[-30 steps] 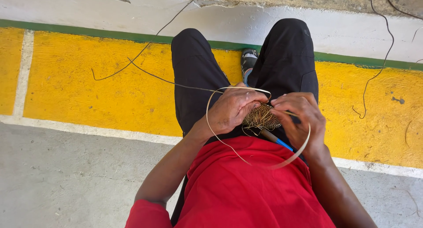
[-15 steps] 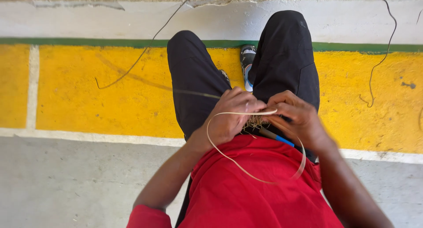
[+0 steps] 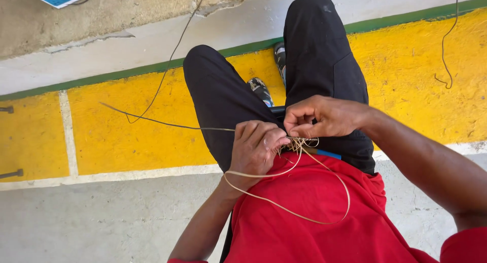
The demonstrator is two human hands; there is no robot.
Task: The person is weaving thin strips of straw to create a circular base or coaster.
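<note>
Both hands meet over the lap of a seated person in a red shirt [image 3: 314,212] and black trousers [image 3: 223,110]. The left hand [image 3: 256,149] is curled shut around a small woven bundle of straw [image 3: 299,143], mostly hidden, perhaps a basket start. The right hand [image 3: 319,116] pinches a pale strand [image 3: 304,212] at the bundle; it loops down across the shirt. A yellow painted strip [image 3: 132,141] lies below.

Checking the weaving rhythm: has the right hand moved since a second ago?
Yes. The right hand has risen off the small woven piece, up the black trouser leg, above the left hand.
</note>
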